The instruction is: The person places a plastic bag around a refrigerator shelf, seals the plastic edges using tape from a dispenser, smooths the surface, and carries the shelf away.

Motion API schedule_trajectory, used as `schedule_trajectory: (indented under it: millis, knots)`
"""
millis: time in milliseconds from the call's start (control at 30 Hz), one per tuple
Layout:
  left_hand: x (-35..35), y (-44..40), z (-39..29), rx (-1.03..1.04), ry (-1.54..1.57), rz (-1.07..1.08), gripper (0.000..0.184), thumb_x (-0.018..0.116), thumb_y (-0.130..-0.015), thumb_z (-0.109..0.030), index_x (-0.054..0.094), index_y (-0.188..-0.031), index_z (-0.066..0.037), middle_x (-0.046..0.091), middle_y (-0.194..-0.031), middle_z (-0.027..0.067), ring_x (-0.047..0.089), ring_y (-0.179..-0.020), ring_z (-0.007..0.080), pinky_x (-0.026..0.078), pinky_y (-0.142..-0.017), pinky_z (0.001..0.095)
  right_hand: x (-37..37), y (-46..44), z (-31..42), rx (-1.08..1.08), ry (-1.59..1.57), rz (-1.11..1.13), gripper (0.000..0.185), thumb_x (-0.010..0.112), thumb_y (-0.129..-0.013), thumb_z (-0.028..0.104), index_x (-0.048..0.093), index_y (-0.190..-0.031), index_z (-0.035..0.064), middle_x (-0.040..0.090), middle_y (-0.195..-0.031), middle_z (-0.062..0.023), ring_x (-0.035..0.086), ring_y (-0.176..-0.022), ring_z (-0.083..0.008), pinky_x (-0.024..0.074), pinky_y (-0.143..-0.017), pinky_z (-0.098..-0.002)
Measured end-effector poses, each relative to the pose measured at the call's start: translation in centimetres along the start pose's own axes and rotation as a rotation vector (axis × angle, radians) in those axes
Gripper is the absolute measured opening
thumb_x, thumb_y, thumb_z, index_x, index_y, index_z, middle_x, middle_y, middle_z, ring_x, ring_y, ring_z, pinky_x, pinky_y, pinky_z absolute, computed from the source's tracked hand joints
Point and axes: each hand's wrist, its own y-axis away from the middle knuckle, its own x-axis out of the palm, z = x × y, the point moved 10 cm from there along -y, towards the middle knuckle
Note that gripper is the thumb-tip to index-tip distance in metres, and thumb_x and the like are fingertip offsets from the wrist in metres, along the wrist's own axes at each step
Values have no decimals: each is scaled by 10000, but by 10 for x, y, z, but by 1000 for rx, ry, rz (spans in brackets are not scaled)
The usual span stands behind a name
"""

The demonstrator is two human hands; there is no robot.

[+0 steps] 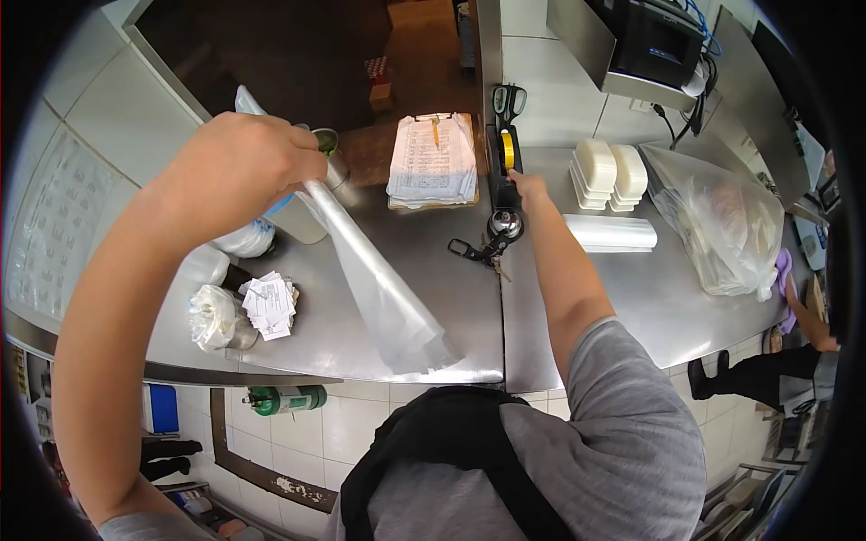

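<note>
My left hand (pixel 248 162) is raised over the counter, its fingers closed round the gathered upper part of a clear plastic bag (pixel 374 275). Narrow at my fingers, the bag widens toward the counter's front edge, and its top sticks out beyond my knuckles. My right hand (pixel 530 187) reaches forward to a black tape dispenser (pixel 497 185) with a roll of yellow tape (pixel 508 150). Its fingertips are pinched at the near end of the roll; the tape end itself is too small to make out. Scissors (pixel 510 103) stand behind the dispenser.
A clipboard with papers (pixel 431 160) lies between my hands. Keys (pixel 494 260) and a call bell (pixel 505 224) sit near the dispenser. Foam containers (pixel 595 171), a plastic roll (pixel 613 234) and a filled bag (pixel 722 225) stand right; paper slips (pixel 270 305) left. Another person works far right.
</note>
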Motion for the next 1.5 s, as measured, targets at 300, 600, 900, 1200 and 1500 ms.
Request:
schedule_trajectory:
  millis: [300, 600, 900, 1200, 1500]
  knots:
    - [0, -8, -1, -45, 45, -11, 113, 634, -697, -6, 637, -800, -51, 621, -785, 74, 622, -772, 278, 504, -656, 379, -5, 55, -8, -250, -72, -118, 214, 690, -874, 237, 648, -765, 58, 605, -725, -19, 509, -638, -117, 424, -608, -304]
    - [7, -15, 4, -39, -6, 32, 103, 657, -736, -62, 659, -838, -76, 632, -814, 62, 629, -800, 261, 514, -683, 377, -33, 85, 30, -290, 774, -391, 260, 707, -806, 355, 717, -800, 95, 689, -934, -100, 642, -927, -292, 495, -773, -444]
    - [-2, -15, -13, 53, 183, -25, 175, 678, -814, -261, 673, -929, -129, 666, -853, 50, 622, -871, 252, 505, -723, 375, -20, 235, 59, -147, -605, 274, 219, 563, -952, 326, 604, -903, 117, 550, -815, 16, 505, -721, -121, 435, -640, -301]
    - [-21, -25, -85, 476, 542, -142, 267, 752, -735, -203, 658, -956, -86, 670, -874, 93, 630, -824, 317, 489, -701, 394, 43, 489, 114, 8, -1094, 1123, 340, 390, -1004, 424, 637, -1001, 191, 392, -817, 35, 353, -668, -110, 363, -569, -212]
    - [-33, -7, -120, 564, 495, -282, 335, 789, -672, -336, 643, -877, -115, 632, -803, 37, 608, -770, 261, 467, -646, 352, 30, 526, 103, -179, -1019, 839, 275, 454, -990, 374, 635, -976, 168, 516, -926, 38, 420, -745, -103, 367, -569, -220]
